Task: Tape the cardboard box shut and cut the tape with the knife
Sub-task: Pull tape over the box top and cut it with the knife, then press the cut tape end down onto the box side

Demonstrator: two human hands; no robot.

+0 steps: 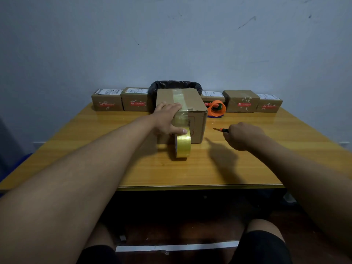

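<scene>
A brown cardboard box (198, 119) stands in the middle of the table with a strip of clear tape running over its top and down its front face. My left hand (167, 119) lies flat over the box's front left top edge, thumb pressing the tape against the front. The yellowish tape roll (183, 147) stands on edge on the table just below that thumb, still joined to the strip. To the right of the box, my right hand (242, 136) is closed on a utility knife (219, 129) with an orange and black handle, blade pointing left toward the box.
The wooden table (247, 168) has its front edge near me. Several small sealed boxes (107, 101) line the back edge against the wall. A bin with a black bag (175, 85) stands behind the box. An orange tape dispenser (217, 108) lies at back right.
</scene>
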